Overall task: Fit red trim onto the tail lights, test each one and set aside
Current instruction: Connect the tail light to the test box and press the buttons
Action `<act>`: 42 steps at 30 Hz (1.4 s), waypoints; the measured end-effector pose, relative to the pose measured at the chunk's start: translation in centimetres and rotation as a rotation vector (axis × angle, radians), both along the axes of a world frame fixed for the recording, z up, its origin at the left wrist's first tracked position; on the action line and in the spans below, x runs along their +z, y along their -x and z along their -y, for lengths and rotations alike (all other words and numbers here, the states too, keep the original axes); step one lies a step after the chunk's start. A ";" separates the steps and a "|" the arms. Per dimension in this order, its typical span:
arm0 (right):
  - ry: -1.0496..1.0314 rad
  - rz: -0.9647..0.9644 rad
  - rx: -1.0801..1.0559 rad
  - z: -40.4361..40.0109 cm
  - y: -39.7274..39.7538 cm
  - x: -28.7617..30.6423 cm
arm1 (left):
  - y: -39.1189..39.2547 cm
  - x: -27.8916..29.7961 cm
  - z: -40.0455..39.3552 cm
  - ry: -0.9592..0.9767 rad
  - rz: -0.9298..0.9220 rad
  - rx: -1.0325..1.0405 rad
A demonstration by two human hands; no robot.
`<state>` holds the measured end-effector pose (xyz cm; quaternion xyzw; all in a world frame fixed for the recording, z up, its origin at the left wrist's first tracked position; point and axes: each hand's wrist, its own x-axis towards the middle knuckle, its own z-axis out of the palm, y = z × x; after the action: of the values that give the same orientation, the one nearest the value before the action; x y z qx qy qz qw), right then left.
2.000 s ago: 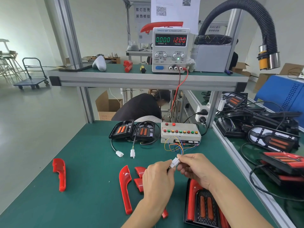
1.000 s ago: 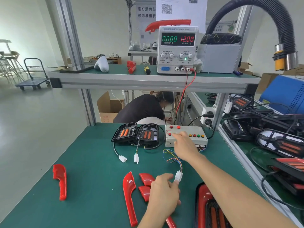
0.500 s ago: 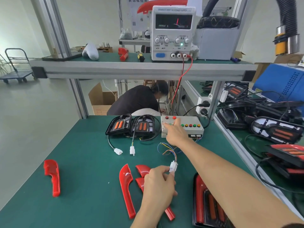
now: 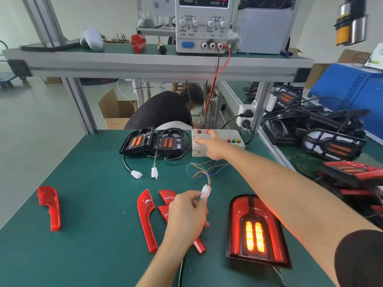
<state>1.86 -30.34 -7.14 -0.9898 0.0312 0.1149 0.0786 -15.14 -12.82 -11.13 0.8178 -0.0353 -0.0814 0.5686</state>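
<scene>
left fingers (image 4: 198,200) pinch the white plug (image 4: 205,191). right hand (image 4: 213,147) presses the button box (image 4: 217,141) with a straight finger. the lit tail light (image 4: 256,230) lies on the desk (image 4: 93,204) near red trims (image 4: 146,218).

The power supply (image 4: 202,24) on the upper shelf carries the only readable text. Above the left pair of knobs stands "CURRENT", above the right pair "VOLTAGE", each with Chinese characters under it. Small labels "COARSE" and "FINE" stand below the knobs, and "ON" and "OFF" beside the blue switch. The display digits are cut off and cannot be read
</scene>
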 end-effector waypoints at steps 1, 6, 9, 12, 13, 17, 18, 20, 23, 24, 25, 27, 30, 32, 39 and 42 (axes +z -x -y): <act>0.004 -0.008 0.006 0.0 0.0 0.2 | 0.1 -0.1 0.1 0.001 -0.006 -0.003; 0.007 -0.036 0.020 0.1 0.4 0.6 | 0.5 -0.5 0.6 -0.064 -0.043 -0.066; 0.007 -0.045 0.018 0.1 0.6 0.8 | 0.9 -0.4 1.3 -0.141 -0.071 -0.153; 0.009 -0.034 0.012 0.0 0.7 0.9 | 1.4 0.1 1.9 -0.217 -0.115 -0.233; 0.008 -0.026 0.011 -0.1 0.7 0.8 | 1.5 0.3 2.1 -0.237 -0.124 -0.252; -0.008 0.001 0.006 -0.1 0.7 0.6 | 2.1 0.0 3.0 -0.326 -0.084 -0.305; -0.012 0.006 0.007 -0.1 0.6 0.5 | 2.2 -0.1 3.1 -0.327 -0.083 -0.313; -0.022 0.016 0.006 -0.1 0.5 0.4 | 2.4 -0.4 3.3 -0.314 -0.104 -0.324; -0.046 0.033 -0.003 0.0 0.1 0.1 | 2.4 -0.9 3.5 -0.280 -0.128 -0.287; -0.058 0.052 -0.003 0.1 0.0 -0.1 | 2.4 -1.1 3.5 -0.266 -0.135 -0.276; -0.069 0.080 -0.001 0.2 -0.2 -0.3 | 2.4 -1.2 3.5 -0.254 -0.141 -0.270; -0.083 0.148 0.012 0.6 -0.2 -0.8 | 2.3 -1.3 3.5 -0.226 -0.160 -0.263; -0.062 0.250 0.028 1.2 0.0 -1.4 | 2.4 -1.3 3.5 -0.160 -0.193 -0.248; -0.039 0.262 0.052 1.6 0.2 -1.8 | 2.4 -1.3 3.5 -0.146 -0.197 -0.240; 0.028 0.309 0.096 2.7 1.1 -2.9 | 2.7 -1.5 3.8 -0.054 -0.239 -0.217; 0.016 0.332 0.098 3.2 1.3 -3.1 | 2.6 -1.6 4.0 -0.021 -0.259 -0.233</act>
<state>0.54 -33.53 -10.29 -0.9961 -0.0298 -0.0467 0.0692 -17.75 -16.84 -12.74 0.7967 -0.0554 -0.2519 0.5466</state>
